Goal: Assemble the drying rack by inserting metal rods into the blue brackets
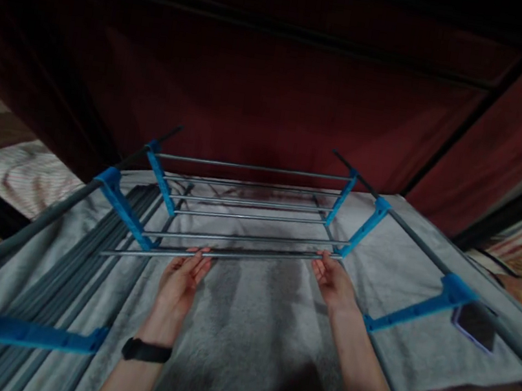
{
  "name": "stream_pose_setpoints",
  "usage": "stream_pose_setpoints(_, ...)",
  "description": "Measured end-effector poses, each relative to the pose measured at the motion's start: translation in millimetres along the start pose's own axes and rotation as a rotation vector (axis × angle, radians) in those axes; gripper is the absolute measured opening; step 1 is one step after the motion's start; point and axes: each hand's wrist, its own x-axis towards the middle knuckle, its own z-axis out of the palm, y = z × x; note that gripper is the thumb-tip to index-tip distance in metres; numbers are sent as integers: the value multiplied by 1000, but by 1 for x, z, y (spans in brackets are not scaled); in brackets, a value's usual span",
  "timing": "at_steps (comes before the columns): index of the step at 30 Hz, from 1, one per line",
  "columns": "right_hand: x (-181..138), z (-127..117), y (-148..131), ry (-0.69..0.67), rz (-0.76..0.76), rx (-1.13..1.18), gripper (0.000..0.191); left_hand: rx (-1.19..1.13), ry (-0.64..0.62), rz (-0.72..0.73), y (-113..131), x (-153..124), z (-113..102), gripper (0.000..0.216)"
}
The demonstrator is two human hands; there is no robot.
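Observation:
A thin grey metal tube [256,257] runs crosswise in front of me. My left hand [184,275] pinches it left of the middle, and my right hand [329,281] grips it close to its right end. That end lies by the lower tip of a blue plastic bracket [364,229]. The left end reaches out past the lower tip of the left blue bracket [126,207]. Just behind, another crosswise tube [244,240] spans the same two brackets. Farther back, several tubes join a second pair of blue brackets [342,198]. Whether the held tube sits in its sockets I cannot tell.
Long side poles [418,240] carry the brackets. Nearer to me are a left bracket [16,322] and a right bracket [421,304] without crossbars. Loose grey tubes [66,271] lie at left on a pale cloth [242,323]. A dark flat phone-like object [474,328] lies at right. Red panels [257,90] stand behind.

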Motion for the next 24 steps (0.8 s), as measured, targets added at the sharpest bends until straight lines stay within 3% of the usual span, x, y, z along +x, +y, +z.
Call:
stream_pose_setpoints(17, 0, -4, -4, -37, 34, 39, 13, -22, 138, -45, 13, 8, -5, 25)
stream_pose_setpoints(24, -1, -1, -10, 15, 55, 84, 18, -18, 107, -46, 6, 11, -4, 24)
